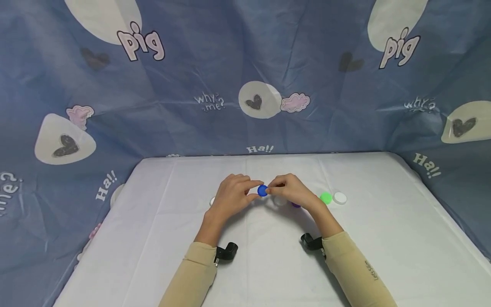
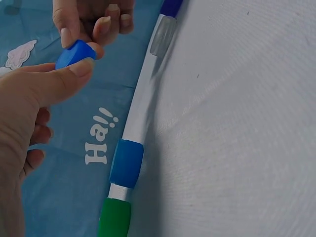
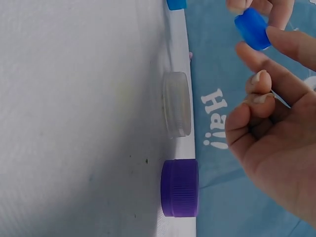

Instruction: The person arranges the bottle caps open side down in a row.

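Note:
A small blue bottle cap (image 1: 262,190) is held above the white table between both hands. My left hand (image 1: 232,192) pinches it between thumb and forefinger from the left. From the other side my right hand (image 1: 290,189) pinches it with thumb and forefinger, its other fingers curled in the right wrist view. That same view shows the blue cap (image 3: 252,29) tilted between the fingertips. Below the hands on the table stand a clear lid (image 3: 177,104) and a purple ribbed cap (image 3: 180,188). Another blue cap (image 2: 127,164) and a green cap (image 2: 115,218) stand below my left hand.
Right of my right hand, a light green cap (image 1: 325,198) and a white cap (image 1: 339,198) lie on the white tabletop (image 1: 264,264). A pale cap (image 1: 212,201) is partly hidden behind my left hand. Blue printed cloth (image 1: 215,132) hangs behind the table.

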Demonstrator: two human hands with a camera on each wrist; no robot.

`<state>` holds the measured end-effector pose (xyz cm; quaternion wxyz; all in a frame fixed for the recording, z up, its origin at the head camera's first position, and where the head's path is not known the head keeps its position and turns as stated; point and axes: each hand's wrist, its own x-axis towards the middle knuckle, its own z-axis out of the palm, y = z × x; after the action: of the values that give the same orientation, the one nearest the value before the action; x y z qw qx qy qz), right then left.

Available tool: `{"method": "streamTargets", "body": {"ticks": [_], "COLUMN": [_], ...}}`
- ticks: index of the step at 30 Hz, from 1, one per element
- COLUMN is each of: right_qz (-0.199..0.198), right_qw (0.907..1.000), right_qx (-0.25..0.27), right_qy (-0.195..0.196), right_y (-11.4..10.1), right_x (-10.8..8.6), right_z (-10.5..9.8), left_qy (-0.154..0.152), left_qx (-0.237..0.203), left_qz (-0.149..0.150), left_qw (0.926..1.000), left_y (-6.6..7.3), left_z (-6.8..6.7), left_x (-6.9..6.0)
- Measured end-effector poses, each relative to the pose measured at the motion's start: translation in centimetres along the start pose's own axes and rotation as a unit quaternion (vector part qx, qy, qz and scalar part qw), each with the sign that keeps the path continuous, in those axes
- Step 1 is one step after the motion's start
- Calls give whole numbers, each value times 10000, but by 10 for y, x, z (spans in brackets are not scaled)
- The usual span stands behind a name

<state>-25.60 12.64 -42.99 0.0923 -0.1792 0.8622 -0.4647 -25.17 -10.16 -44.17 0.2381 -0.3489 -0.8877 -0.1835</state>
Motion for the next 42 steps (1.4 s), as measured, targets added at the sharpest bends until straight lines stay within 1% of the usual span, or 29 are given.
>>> {"method": "streamTargets", "body": {"ticks": [6, 12, 14, 17, 20, 22, 27, 29, 32, 36, 42], "right_qz": [-7, 60, 66, 27, -87, -219, -528, -584, -655, -630, -616], "right_qw": [9999, 9997, 9995, 9986, 9976, 9976, 9970, 9961, 9950, 9945, 9930], "right_qx": [-64, -98, -95, -90, -158, -235, -556, -668, -747, -825, -987], "right_qy": [-96, -208, -298, -518, -667, -615, -105, 38, 106, 134, 192], "right_y": [-1, -2, -2, -2, -1, 0, -2, -3, -4, -5, -6], "right_x": [0, -1, -2, -3, -3, -3, -1, 0, 0, -1, -1], "right_z": [1, 0, -2, -4, -5, -4, 1, 3, 4, 5, 7], "left_qy": [-16, -44, -72, -153, -275, -359, -490, -538, -597, -619, -694], "left_qx": [45, -13, -55, -241, -407, -442, -452, -464, -449, -378, -231], "left_qz": [102, 94, 113, 64, -85, -199, -447, -529, -586, -626, -821], "left_qw": [9999, 9999, 9999, 9996, 9988, 9982, 9968, 9961, 9955, 9954, 9939], "left_y": [-1, -2, -2, -1, -1, 0, 1, 1, 1, 1, 0], "left_z": [1, 2, 2, 1, 1, 1, 0, -1, -1, -1, 2], "left_x": [-1, -3, -3, -3, -3, -3, -2, -1, -1, -1, -2]}}
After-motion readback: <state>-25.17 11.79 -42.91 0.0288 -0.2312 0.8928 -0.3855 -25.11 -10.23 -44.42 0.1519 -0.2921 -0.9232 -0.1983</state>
